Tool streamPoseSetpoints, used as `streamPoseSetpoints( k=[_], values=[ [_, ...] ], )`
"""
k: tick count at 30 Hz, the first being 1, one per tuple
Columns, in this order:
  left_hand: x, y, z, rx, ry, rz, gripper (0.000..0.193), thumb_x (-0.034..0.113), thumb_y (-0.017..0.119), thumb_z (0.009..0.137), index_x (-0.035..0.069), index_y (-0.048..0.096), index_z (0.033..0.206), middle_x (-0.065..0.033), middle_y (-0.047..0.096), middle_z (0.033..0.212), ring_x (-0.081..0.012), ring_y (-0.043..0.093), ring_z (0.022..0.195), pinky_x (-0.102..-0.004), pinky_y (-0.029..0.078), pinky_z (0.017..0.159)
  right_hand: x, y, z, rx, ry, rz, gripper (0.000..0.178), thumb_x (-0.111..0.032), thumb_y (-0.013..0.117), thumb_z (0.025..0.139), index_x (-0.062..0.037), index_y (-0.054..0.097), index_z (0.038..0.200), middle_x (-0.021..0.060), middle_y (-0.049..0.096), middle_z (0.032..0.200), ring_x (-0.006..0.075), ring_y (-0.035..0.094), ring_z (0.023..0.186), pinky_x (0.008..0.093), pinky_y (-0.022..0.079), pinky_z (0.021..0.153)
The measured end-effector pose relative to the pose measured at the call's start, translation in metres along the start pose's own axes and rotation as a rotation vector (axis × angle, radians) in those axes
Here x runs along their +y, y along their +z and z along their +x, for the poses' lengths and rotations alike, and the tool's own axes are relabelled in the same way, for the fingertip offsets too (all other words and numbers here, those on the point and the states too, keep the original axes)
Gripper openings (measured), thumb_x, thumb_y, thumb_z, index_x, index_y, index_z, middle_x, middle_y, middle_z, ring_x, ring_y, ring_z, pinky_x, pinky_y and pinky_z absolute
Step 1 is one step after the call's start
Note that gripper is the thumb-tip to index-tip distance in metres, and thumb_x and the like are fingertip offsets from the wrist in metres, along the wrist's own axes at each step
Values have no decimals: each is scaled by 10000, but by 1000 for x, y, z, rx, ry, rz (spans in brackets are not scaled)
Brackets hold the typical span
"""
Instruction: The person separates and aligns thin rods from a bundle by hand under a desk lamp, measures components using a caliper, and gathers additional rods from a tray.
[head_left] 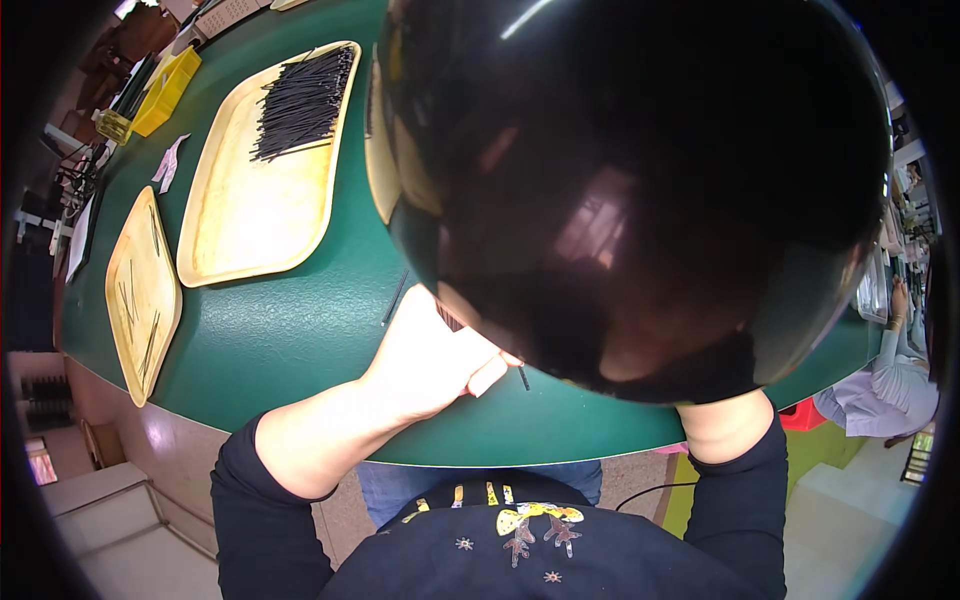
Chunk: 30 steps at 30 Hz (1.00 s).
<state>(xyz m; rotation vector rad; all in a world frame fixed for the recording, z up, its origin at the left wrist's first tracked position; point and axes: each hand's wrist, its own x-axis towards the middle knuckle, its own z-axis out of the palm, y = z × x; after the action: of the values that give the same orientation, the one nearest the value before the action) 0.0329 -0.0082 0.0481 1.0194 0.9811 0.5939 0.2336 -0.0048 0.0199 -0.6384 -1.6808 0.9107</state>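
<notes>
My left hand (435,345) is closed, its fingers curled together above the near part of the green table. A thin black stick (524,378) pokes out at its fingertips, and the rest of it is hidden. Another thin black stick (394,300) shows beside the back of the hand; whether it touches the hand I cannot tell. A large glossy black dome (640,200) fills the upper right of the view. Behind it my right hand is hidden; only the right wrist (725,428) shows below its edge.
On the left, a cream tray (245,220) holds a heap of black sticks (305,100). A smaller cream tray (135,330) beside it bears a few thin strands. Farther back stand a yellow bin (168,92) and a pinkish scrap (170,163). Another person (890,385) sits at far right.
</notes>
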Motion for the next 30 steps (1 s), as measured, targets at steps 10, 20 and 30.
streamPoseSetpoints(
  k=[10, 20, 30],
  values=[
    [3, 1, 2, -44, -97, -33, 255, -43, 491, 738, -29, 487, 484, -101, 489, 450, -131, 485, 401, -260, 447, 465, -17, -8, 1, -235, 218, -245, 385, -18, 629, 658, -16, 549, 1035, 134, 530, 1080, 223, 516, 978, 296, 413, 854],
    [-64, -21, 19, -629, 325, -683, 234, -51, 510, 750, -6, 427, 535, -86, 412, 470, -191, 466, 425, -266, 387, 397, -18, -4, 2, -314, 307, -325, 485, -34, 630, 663, -15, 480, 1123, 131, 496, 1130, 220, 474, 1044, 299, 375, 901],
    [-7, -1, 0, -57, 65, -283, 137, -157, 389, 681, -47, 428, 754, -118, 435, 472, -209, 509, 415, -274, 428, 376, -2, 9, -2, 158, 78, 408, 627, -11, 652, 647, 10, 363, 1203, 139, 450, 1171, 219, 450, 1069, 321, 363, 912]
  ],
)
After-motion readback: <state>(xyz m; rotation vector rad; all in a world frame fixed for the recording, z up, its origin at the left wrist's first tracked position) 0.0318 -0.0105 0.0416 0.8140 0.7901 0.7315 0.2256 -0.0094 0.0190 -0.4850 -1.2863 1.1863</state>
